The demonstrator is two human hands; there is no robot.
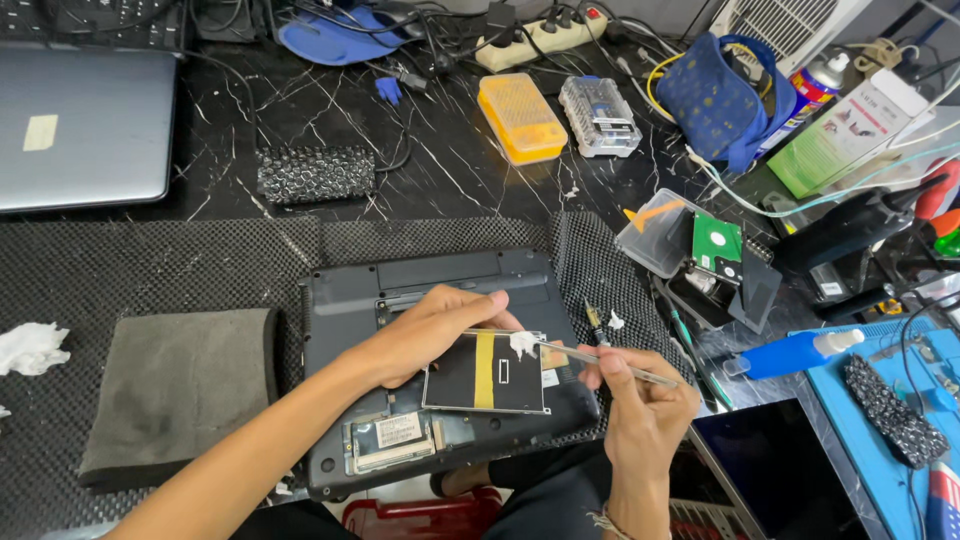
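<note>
We see the left hand (430, 330) reaching in from the lower left, forearm laid diagonally across the upturned laptop (440, 370), palm down, fingers curled over the top edge of a dark rectangular cover plate (487, 373). The thumb tip sits at the plate's upper edge, and the hand pinches that plate, holding it slightly lifted above the laptop's open bay.

The right hand (640, 410) comes up from below the laptop's right edge, wrist bent, thumb and forefinger pressed together around slim metal tweezers (590, 357). The tweezers run nearly level, tips pointing left toward a small white wad (522, 343) at the plate's upper right corner; we cannot tell whether the tips actually grip the wad.

The plate is black and flat, with a yellow strip running down its middle and a small white-outlined rectangle beside it. It lies over the centre-right of the laptop's underside. Below it, in the laptop's open bay, a labelled memory module (398, 432) shows.

The laptop rests bottom-up on a black mesh mat (150, 265). A grey foam pad (175, 390) lies just left of the laptop, a clear plastic box (655, 235) sits to its upper right, and a yellow case (520, 117) stands well beyond its far edge.
</note>
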